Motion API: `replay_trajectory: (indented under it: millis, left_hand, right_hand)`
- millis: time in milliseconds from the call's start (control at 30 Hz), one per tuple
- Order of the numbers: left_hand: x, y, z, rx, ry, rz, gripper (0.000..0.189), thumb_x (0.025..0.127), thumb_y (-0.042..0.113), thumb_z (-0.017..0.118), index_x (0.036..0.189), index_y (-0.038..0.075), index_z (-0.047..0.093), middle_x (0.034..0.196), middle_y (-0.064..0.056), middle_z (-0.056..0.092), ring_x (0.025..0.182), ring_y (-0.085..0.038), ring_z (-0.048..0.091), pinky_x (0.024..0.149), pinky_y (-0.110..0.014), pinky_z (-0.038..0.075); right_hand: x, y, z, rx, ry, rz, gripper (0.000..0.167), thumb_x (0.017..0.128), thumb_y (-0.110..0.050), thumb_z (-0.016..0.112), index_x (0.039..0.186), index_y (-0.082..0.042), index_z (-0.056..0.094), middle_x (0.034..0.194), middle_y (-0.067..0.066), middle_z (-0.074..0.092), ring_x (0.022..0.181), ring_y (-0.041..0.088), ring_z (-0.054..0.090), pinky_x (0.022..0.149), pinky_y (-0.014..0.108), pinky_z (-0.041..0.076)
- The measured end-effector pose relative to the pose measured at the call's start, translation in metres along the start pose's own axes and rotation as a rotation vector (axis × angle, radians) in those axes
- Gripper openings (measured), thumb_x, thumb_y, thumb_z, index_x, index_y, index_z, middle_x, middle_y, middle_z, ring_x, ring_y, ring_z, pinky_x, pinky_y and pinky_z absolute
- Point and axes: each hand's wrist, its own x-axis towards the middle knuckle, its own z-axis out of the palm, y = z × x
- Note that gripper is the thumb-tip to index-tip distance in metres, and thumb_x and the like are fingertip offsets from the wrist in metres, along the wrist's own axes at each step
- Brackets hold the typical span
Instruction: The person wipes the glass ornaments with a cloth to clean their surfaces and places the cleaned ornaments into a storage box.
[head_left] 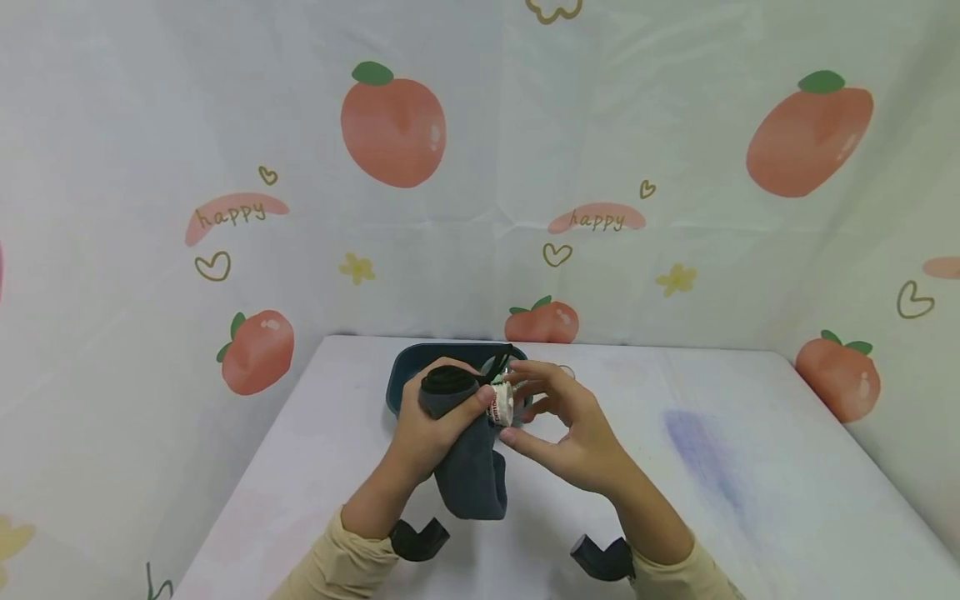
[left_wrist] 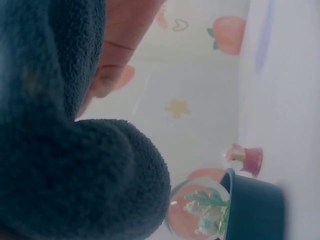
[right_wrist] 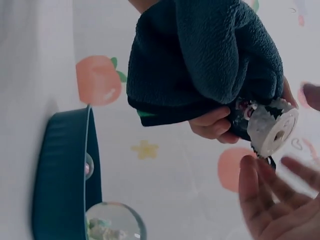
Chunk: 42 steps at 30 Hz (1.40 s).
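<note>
My left hand point(head_left: 423, 425) grips a folded dark teal cloth point(head_left: 472, 475) together with a small snow globe, whose white base point(head_left: 501, 406) with red lettering sticks out to the right. Seen from the right wrist, the base's flat underside point(right_wrist: 281, 132) faces outward, and the cloth point(right_wrist: 210, 65) hides most of the dome. Fingertips of the left hand point(right_wrist: 215, 125) show below the cloth. Close beside the base, my right hand point(head_left: 573, 429) has its fingers spread and slightly bent; no grip on the base shows.
Behind the hands stands a dark teal basin point(head_left: 393, 392). A larger snow globe point(left_wrist: 197, 210) rises above its rim, and another round globe point(right_wrist: 89, 166) shows inside. A small globe with a pink base point(left_wrist: 250, 160) stands on the table beside the basin. A patterned curtain point(head_left: 480, 167) backs the table.
</note>
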Motion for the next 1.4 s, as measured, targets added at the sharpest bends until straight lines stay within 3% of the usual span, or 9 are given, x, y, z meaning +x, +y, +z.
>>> replay_trajectory:
  millis: [167,400,467,667,733,933,1000,1267,1400]
  left_hand:
    - [-0.0004,0.0008,0.0007,0.036,0.002,-0.011,0.024,0.092,0.022,0.082,0.112,0.014,0.071,0.105,-0.004,0.071,0.100,-0.022,0.069,0.087,-0.037,0.057]
    - [-0.0010,0.0032,-0.0013,-0.006,0.003,-0.005,0.024,0.093,0.021,0.081,0.113,0.013,0.070,0.106,-0.006,0.071,0.100,-0.024,0.069,0.087,-0.038,0.058]
    - [-0.0012,0.0036,-0.0012,-0.017,0.001,-0.012,0.024,0.093,0.021,0.081,0.113,0.014,0.070,0.106,-0.006,0.070,0.100,-0.023,0.069,0.086,-0.037,0.058]
    - [-0.0019,0.0038,0.0004,-0.009,-0.001,0.000,0.025,0.092,0.021,0.081,0.113,0.013,0.070,0.105,-0.006,0.070,0.099,-0.023,0.069,0.085,-0.038,0.057]
    - [-0.0021,0.0034,0.0003,-0.006,-0.002,0.009,0.025,0.092,0.020,0.081,0.113,0.012,0.070,0.105,-0.006,0.070,0.099,-0.023,0.069,0.086,-0.038,0.057]
    - [-0.0016,0.0040,-0.0020,-0.031,0.007,0.005,0.023,0.092,0.019,0.081,0.112,0.013,0.070,0.105,-0.007,0.070,0.098,-0.024,0.069,0.086,-0.038,0.058]
    - [-0.0015,0.0044,-0.0017,-0.029,0.007,-0.003,0.023,0.093,0.020,0.081,0.112,0.014,0.070,0.105,-0.006,0.070,0.099,-0.024,0.069,0.086,-0.037,0.058]
    - [-0.0025,0.0048,0.0008,-0.022,0.016,-0.003,0.025,0.091,0.020,0.081,0.112,0.012,0.069,0.105,-0.006,0.070,0.098,-0.024,0.069,0.085,-0.038,0.058]
    - [-0.0028,0.0049,0.0011,-0.021,0.019,-0.003,0.026,0.092,0.019,0.081,0.113,0.011,0.069,0.105,-0.007,0.070,0.098,-0.024,0.069,0.085,-0.037,0.057]
  right_hand:
    - [-0.0009,-0.0004,-0.0003,0.010,0.029,0.126,0.041,0.091,-0.001,0.082,0.128,-0.013,0.069,0.108,0.006,0.074,0.090,0.014,0.074,0.073,0.031,0.062]
    - [0.0016,0.0031,-0.0009,0.093,-0.023,-0.099,0.053,0.082,0.010,0.085,0.129,-0.005,0.067,0.127,0.015,0.067,0.115,0.019,0.065,0.087,0.030,0.061]
    - [0.0018,0.0031,-0.0012,0.085,-0.026,-0.106,0.056,0.082,0.010,0.085,0.132,-0.003,0.065,0.130,0.016,0.065,0.117,0.020,0.064,0.089,0.031,0.061]
    - [-0.0011,0.0022,-0.0008,0.006,-0.038,0.127,0.043,0.092,-0.005,0.081,0.132,-0.010,0.067,0.114,0.005,0.074,0.096,0.012,0.074,0.077,0.030,0.062]
    - [-0.0022,0.0025,-0.0001,-0.004,-0.048,0.148,0.037,0.094,-0.007,0.081,0.129,-0.012,0.070,0.106,0.003,0.076,0.091,0.011,0.074,0.072,0.031,0.063]
    - [-0.0013,0.0038,-0.0010,-0.003,-0.071,-0.051,0.059,0.084,0.002,0.088,0.138,-0.005,0.065,0.125,0.010,0.070,0.102,0.019,0.068,0.077,0.031,0.064]
    - [-0.0006,0.0036,-0.0027,-0.018,-0.075,-0.068,0.061,0.083,0.002,0.089,0.139,-0.005,0.065,0.128,0.009,0.069,0.103,0.019,0.067,0.079,0.030,0.063]
    - [-0.0023,-0.0011,-0.0078,-0.023,-0.045,0.157,0.036,0.094,-0.005,0.079,0.129,-0.009,0.070,0.103,0.005,0.077,0.090,0.012,0.074,0.068,0.032,0.062]
    - [-0.0031,-0.0008,-0.0084,0.006,-0.061,0.161,0.039,0.091,-0.004,0.083,0.127,-0.012,0.070,0.109,0.005,0.077,0.096,0.016,0.075,0.069,0.034,0.064]
